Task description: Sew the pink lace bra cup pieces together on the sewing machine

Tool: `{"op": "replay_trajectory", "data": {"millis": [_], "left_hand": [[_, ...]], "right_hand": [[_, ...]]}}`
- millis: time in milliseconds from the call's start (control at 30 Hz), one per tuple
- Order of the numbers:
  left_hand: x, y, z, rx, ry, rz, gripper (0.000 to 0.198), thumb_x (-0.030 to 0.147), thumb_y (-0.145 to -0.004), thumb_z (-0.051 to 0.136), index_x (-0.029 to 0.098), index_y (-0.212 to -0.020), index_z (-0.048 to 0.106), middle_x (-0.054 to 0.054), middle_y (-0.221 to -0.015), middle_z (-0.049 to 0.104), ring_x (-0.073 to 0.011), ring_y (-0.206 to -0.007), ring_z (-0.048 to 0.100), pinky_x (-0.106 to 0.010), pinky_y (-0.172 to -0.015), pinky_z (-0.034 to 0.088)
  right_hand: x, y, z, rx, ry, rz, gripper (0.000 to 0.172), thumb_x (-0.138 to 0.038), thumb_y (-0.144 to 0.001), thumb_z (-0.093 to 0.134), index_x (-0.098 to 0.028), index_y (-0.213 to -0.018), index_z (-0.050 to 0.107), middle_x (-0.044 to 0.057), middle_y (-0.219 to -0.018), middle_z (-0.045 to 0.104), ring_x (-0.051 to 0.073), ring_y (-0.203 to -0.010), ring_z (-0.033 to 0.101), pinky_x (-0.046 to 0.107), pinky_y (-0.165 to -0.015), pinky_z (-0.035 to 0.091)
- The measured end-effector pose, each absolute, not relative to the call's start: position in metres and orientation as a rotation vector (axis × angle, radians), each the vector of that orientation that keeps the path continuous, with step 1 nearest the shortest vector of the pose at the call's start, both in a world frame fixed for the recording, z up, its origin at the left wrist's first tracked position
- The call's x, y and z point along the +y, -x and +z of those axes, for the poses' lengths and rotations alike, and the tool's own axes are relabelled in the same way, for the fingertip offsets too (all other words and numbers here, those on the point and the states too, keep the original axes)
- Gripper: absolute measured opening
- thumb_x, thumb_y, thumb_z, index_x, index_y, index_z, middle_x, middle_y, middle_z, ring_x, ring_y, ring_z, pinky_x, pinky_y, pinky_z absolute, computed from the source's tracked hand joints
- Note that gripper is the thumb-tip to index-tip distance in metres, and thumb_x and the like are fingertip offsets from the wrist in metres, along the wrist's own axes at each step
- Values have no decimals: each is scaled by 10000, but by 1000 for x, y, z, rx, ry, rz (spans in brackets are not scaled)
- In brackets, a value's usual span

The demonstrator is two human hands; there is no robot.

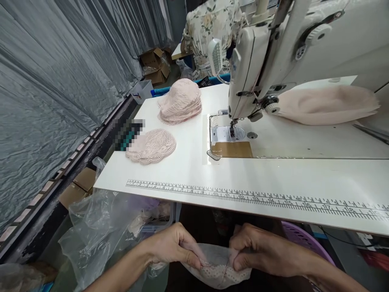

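Note:
Below the table's front edge, my left hand (179, 249) and my right hand (253, 247) pinch a sheer lace fabric piece (217, 261) between thumbs and fingers. The piece is stretched between them, with a scalloped, dotted lace border and a reddish seam line. On the white table (182, 170), a stack of pink lace cups (182, 97) stands left of the sewing machine (249, 73). Nearer the left edge lies a smaller group of lace cups (154, 146). Both hands are apart from the machine.
A printed ruler (243, 196) runs along the table's front edge. Pink cloth (328, 105) lies under the machine arm. Clear plastic bags (94, 231) hang at left, and a purple basket (306, 239) stands below right. A person in a floral top (209, 28) is behind.

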State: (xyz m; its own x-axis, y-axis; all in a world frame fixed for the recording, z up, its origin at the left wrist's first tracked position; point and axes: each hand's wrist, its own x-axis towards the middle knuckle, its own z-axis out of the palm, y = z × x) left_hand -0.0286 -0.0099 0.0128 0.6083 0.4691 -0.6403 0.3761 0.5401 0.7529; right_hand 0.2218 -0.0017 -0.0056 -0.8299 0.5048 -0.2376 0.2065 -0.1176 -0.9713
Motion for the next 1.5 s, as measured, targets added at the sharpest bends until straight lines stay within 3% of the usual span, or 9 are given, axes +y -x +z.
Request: {"op": "replay_trajectory", "data": {"millis": [200, 367, 600, 733, 1000, 1233, 1400, 1500], "left_hand": [[-10, 27, 16, 958, -1092, 117, 278, 369, -658, 771, 152, -829, 740, -62, -774, 724, -173, -732, 683, -206, -656, 535], [-9, 24, 18, 1005, -1075, 167, 256, 363, -671, 766, 148, -808, 742, -60, -767, 723, -163, -736, 677, -192, -663, 520], [-10, 31, 19, 864, -1158, 161, 457, 538, -740, 639, 130, -929, 720, -92, -863, 718, -155, -791, 672, -172, -701, 506], [-10, 31, 19, 803, -1119, 139, 449, 537, -720, 655, 151, -942, 716, -69, -855, 721, -137, -788, 673, -155, -719, 503], [-11, 28, 14, 849, -1049, 148, 437, 516, -709, 684, 146, -939, 718, -73, -881, 718, -147, -834, 666, -165, -734, 496], [-15, 32, 10, 955, -932, 79, 463, 513, -540, 791, 183, -861, 741, -2, -644, 677, -94, -610, 601, -161, -624, 469], [-16, 21, 13, 962, -1013, 63, 426, 528, -598, 752, 189, -856, 747, 2, -626, 655, -86, -569, 559, -146, -532, 404], [-18, 19, 13, 951, -1007, 66, 430, 534, -606, 745, 197, -873, 744, 9, -648, 647, -89, -586, 551, -158, -570, 414]], "right_hand": [[0, -224, -5, -1886, 759, 2090, 290, -362, -816, 594, -112, -740, 720, 12, -613, 596, 108, -574, 528, 202, -535, 391], [-2, -220, -9, -1822, 758, 2125, 252, -384, -731, 690, -134, -714, 707, -5, -602, 603, 110, -571, 534, 199, -535, 390], [-1, -222, -12, -1761, 740, 2208, 323, -416, -756, 655, -109, -660, 687, -8, -565, 534, 99, -546, 466, 208, -519, 352], [0, -222, -12, -1742, 678, 2271, 380, -499, -731, 654, -138, -614, 680, -31, -528, 480, 96, -532, 444, 215, -538, 369], [1, -215, -9, -1696, 682, 2322, 289, -407, -709, 708, -117, -713, 714, 7, -649, 561, 114, -614, 507, 216, -569, 372], [2, -224, -12, -1716, 731, 2335, 338, -460, -726, 674, -125, -697, 711, 17, -671, 568, 130, -642, 516, 237, -598, 388], [-4, -213, -10, -1810, 803, 2258, 300, -432, -705, 693, -133, -694, 683, -23, -606, 518, 107, -599, 470, 209, -553, 341], [-7, -203, -9, -1850, 795, 2186, 280, -403, -733, 664, -144, -630, 638, -38, -573, 485, 96, -567, 431, 211, -538, 312]]}}
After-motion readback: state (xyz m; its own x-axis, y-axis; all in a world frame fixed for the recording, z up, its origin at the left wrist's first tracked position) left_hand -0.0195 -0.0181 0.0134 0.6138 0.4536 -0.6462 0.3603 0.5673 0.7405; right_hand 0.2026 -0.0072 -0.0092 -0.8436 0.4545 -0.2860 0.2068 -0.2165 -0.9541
